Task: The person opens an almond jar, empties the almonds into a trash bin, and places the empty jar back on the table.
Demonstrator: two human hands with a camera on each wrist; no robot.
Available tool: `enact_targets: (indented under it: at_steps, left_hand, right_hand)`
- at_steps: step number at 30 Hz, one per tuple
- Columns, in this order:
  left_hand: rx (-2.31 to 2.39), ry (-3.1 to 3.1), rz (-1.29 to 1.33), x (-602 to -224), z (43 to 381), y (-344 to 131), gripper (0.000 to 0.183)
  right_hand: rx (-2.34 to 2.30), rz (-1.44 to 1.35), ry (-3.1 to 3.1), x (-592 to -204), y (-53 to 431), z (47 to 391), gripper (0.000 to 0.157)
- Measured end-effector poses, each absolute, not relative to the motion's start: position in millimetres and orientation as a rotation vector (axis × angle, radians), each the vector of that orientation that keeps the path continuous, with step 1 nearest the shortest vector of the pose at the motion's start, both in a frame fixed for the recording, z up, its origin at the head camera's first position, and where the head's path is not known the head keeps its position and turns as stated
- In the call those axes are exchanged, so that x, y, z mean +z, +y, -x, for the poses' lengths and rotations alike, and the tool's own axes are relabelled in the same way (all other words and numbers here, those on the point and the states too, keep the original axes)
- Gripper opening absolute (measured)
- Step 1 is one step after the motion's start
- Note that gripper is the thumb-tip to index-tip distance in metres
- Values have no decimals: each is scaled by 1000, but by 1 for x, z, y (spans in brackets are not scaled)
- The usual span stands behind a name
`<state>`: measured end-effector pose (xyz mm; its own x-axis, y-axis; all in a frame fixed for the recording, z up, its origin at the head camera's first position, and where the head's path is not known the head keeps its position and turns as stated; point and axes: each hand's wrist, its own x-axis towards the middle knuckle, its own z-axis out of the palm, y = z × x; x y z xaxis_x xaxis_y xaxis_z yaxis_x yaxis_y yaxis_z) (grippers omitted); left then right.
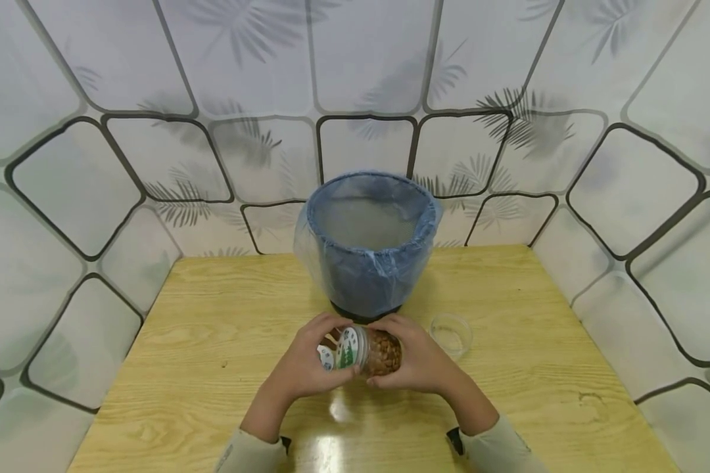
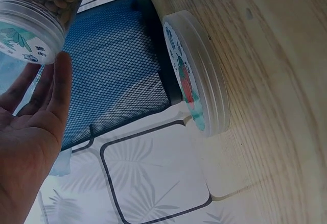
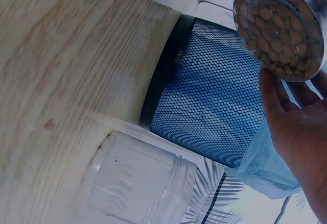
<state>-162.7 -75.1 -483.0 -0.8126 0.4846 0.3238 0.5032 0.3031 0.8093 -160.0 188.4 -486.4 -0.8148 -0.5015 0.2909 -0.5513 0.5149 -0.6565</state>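
On the bin's near side, the nut-filled jar [image 1: 383, 353] sits sideways, axis left to right, the left hand [image 1: 307, 362] curling its fingers around the lid [image 1: 349, 348], the right hand [image 1: 419, 358] around the base end [image 3: 279, 40].

The head camera is looking forward and down over the table [image 1: 538, 381] from farthest off. Both wrist cameras are facing the bin's [image 1: 367, 282] mesh side from low and near, rolled opposite ways, the table lying right in the left view and left in the right; all three are sharing the bin and the jar of nuts [image 1: 384, 353].
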Motion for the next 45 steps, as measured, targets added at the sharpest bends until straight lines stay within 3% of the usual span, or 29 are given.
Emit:
enact_targets:
  at_steps: [20,36,45]
  left_hand:
    - [-1686,-2605,743,-482,158,-72,40]
    - [-1656,-2657,715,-483,160,-72,39]
    - [-1669,-2583,828,-486,159,-73,54]
  right_hand:
    - [1164,-863,-2681,-484,184,151,79]
    - [1172,-866,-2673,-484,184,152,78]
    - [1171,-869,-2665,-485,184,152,78]
